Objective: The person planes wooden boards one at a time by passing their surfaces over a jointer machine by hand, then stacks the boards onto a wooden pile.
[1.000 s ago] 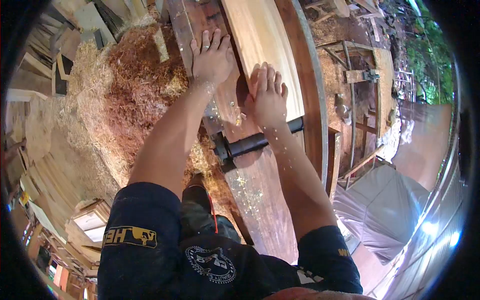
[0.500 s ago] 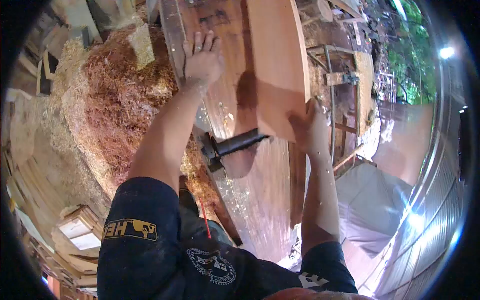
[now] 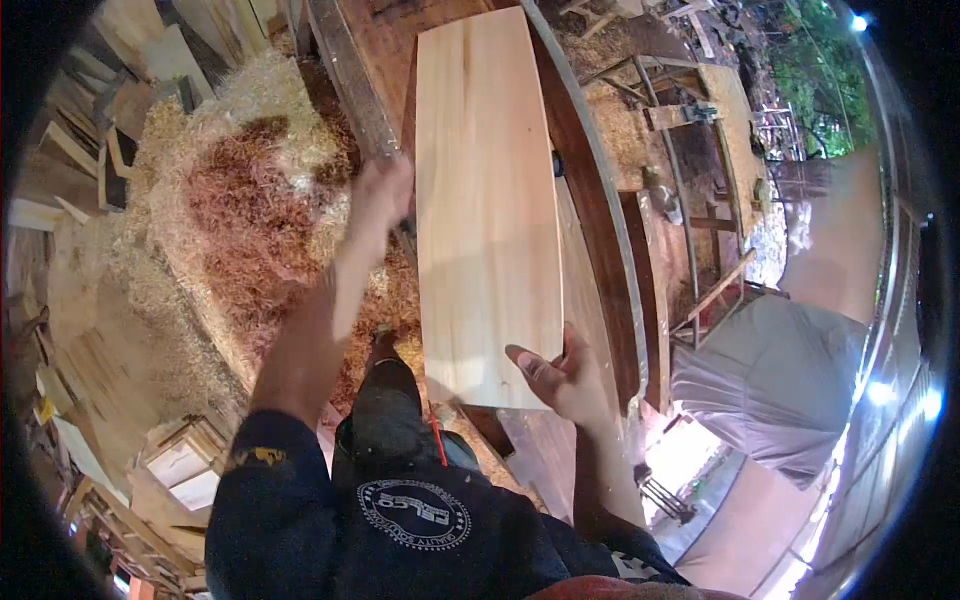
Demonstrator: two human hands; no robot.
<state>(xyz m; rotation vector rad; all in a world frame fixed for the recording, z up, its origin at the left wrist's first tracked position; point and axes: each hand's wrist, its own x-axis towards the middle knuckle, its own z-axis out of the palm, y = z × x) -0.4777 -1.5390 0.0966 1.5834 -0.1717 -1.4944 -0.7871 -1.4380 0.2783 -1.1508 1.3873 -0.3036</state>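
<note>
A pale, smooth wooden board (image 3: 490, 200) fills the middle of the view, lengthwise away from me, over the workbench (image 3: 375, 45). My right hand (image 3: 568, 380) grips its near right corner, the thumb on the upper face and the other fingers out of sight beneath. Beside the board's left edge is my left hand (image 3: 385, 188), smeared by motion; its fingers cannot be made out, nor whether they touch the wood. A small dark part (image 3: 558, 163) shows past the right edge of the board.
Wood shavings (image 3: 250, 200) lie heaped on the floor to the left. Wooden offcuts (image 3: 125, 120) lean behind them. A long curved dark timber edge (image 3: 605, 190) runs along the right, with a wooden frame (image 3: 735, 150) and a grey tarp-covered bulk (image 3: 770, 370) beyond.
The board has come back toward me and left, now showing a pale face. My right hand moved down with it. My left hand left the bench top and moved nearer. The black roller-like part is covered.
</note>
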